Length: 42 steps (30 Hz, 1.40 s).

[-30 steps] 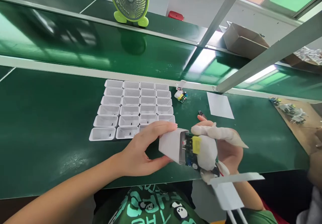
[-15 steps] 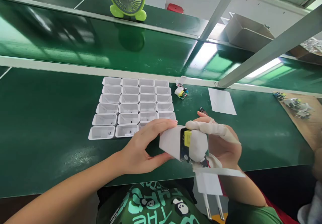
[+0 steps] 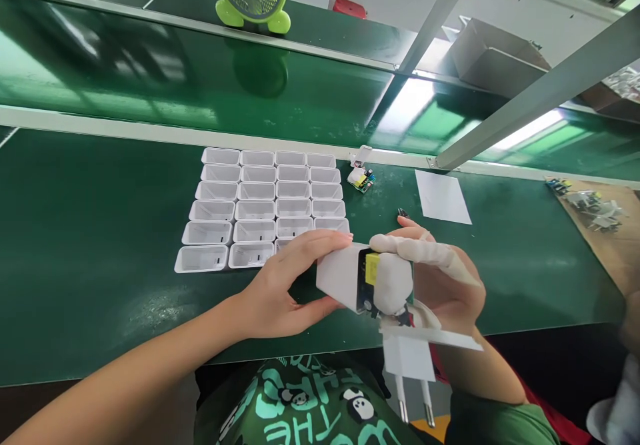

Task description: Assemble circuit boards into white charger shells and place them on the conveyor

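We see our left hand (image 3: 280, 292) holding a white charger housing (image 3: 337, 276) above the green counter (image 3: 90, 245), thumb under it and the fingers (image 3: 320, 242) laid along its top, so the grip is closed on the shell. The housing's open mouth faces right, toward our other hand.

Our right hand (image 3: 440, 285), with cloth cots over the thumb and forefinger, pinches a small circuit board (image 3: 369, 278) with a yellow component on it; the fingers are closed on the board. The board sits at the mouth of the housing, partly inside it as far as we can judge. A white plug cap with two metal pins (image 3: 410, 365) hangs below the right hand, pins pointing down toward us; red wires seem to join it to the board, though they are mostly hidden.

The housing's long axis runs left to right, in line with the board, and the two hands meet directly across from each other. The right hand is the nearer one to the board and the plug cap.

Beyond the left fingers lies a grid of empty white housings (image 3: 260, 208). Farther off, beyond the right fingers, lie a loose circuit board (image 3: 361, 178) and a white sheet of paper (image 3: 443, 196).
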Tool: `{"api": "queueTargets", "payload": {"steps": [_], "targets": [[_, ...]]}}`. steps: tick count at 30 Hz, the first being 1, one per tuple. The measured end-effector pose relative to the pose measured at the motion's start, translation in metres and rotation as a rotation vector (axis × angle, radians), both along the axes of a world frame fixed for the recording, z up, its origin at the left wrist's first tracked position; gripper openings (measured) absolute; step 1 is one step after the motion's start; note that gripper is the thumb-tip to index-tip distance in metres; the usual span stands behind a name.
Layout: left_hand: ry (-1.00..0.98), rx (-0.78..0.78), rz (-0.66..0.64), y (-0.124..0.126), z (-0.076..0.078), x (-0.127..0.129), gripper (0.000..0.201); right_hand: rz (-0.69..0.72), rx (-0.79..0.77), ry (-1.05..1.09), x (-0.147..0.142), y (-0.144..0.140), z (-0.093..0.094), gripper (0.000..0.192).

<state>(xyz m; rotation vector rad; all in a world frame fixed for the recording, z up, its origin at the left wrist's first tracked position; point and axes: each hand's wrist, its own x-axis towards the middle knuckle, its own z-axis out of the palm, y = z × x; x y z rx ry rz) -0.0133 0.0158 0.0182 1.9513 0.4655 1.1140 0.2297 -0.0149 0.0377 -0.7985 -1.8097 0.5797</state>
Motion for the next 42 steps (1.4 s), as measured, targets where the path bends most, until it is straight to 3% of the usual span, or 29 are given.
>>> {"api": "queueTargets", "payload": {"steps": [14,22,42], "targets": [[0.019,0.091,0.014,0.0034,-0.0006,0.0006,0.072,-0.011,-0.028,-0.071,0.0021,-0.0033,0.0044,0.064],[0.019,0.088,0.012,0.0036,0.0008,0.0006,0.07,-0.039,-0.025,-0.069,0.0015,-0.0041,0.0027,0.072],[0.017,0.087,0.025,0.0029,0.0025,0.0018,0.071,-0.062,0.011,-0.082,-0.0007,-0.003,0.0044,0.063]]}}
